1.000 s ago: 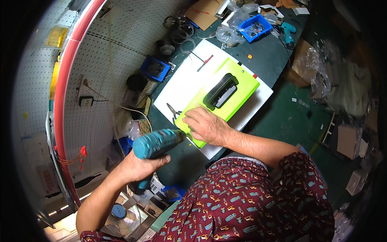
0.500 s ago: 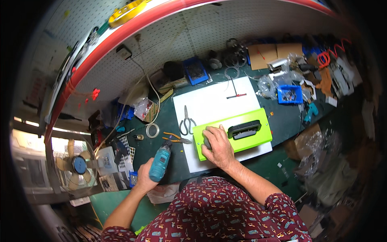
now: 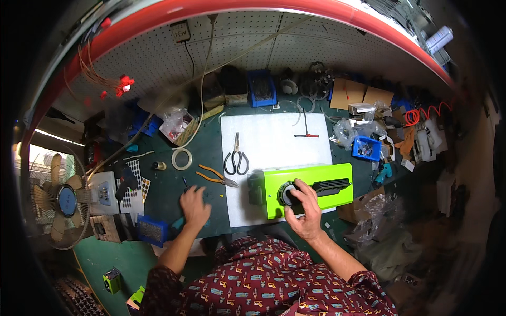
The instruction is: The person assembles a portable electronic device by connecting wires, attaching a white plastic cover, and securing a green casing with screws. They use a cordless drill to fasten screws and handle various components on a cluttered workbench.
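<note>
A bright green box-shaped unit (image 3: pixel 334 171) rests on a white foam sheet (image 3: pixel 274 139). On its top are a black round knob (image 3: pixel 286 196) and a black handle (image 3: pixel 332 187). The fingers and thumb of my right hand (image 3: pixel 305 216) curve round the knob. My left hand (image 3: pixel 195 206) is low over the table, left of the sheet, fingers somewhat apart. Beneath it, mostly covered, lies a teal cordless drill (image 3: pixel 178 223). Orange-handled pliers (image 3: pixel 211 177) and black-handled scissors (image 3: pixel 236 158) lie close to the left hand.
A T-handled tool (image 3: pixel 306 129) lies at the sheet's far side. A roll of tape (image 3: pixel 182 158) sits farther left. Blue bins (image 3: pixel 367 148) and plastic bags crowd the right and back. A fan (image 3: pixel 66 200) stands at far left; a red-edged shelf (image 3: pixel 253 6) arches overhead.
My left hand has lowered the drill to the table and loosened from it. My right hand has shifted its fingers round the knob. The green unit's angle on the sheet has changed, and my view has moved.
</note>
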`<state>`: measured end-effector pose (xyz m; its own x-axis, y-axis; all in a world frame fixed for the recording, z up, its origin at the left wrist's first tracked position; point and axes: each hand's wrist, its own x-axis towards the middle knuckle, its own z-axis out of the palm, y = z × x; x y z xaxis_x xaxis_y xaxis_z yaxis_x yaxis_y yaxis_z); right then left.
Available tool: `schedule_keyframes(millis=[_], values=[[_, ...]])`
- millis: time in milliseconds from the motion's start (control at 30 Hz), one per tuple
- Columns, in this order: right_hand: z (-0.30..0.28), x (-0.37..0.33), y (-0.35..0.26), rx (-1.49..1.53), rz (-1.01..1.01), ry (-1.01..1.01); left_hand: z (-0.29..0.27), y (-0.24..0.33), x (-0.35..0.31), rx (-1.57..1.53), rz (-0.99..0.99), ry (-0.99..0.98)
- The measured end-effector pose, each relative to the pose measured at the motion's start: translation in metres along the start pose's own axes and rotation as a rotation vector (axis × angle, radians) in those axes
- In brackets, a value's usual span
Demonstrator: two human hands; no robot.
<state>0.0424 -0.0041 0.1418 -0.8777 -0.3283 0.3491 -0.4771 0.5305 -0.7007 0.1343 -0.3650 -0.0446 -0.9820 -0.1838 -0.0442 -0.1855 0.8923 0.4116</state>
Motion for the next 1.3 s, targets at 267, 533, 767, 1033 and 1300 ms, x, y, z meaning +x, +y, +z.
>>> schedule_keyframes(millis=[267, 533, 767, 1033, 1300], values=[[-0.034, -0.025, -0.022, -0.154, 0.102, 0.251, 0.074, 0.093, 0.159, 0.091, 0.426, -0.333], [-0.103, -0.085, 0.071, 0.034, 0.657, 0.806, 0.04, -0.008, 0.137, 0.166, 0.318, -0.118], [-0.09, -0.075, 0.231, 0.73, 0.917, 0.687, 0.076, 0.067, 0.085, -1.096, -0.194, -0.044], [-0.035, -0.017, 0.272, 1.094, 0.962, 0.136, 0.127, 0.123, 0.086, -2.31, -0.426, -0.591], [-0.059, -0.007, 0.258, 0.891, 0.926, -0.143, 0.11, 0.125, 0.114, -2.411, -0.88, -1.086]])
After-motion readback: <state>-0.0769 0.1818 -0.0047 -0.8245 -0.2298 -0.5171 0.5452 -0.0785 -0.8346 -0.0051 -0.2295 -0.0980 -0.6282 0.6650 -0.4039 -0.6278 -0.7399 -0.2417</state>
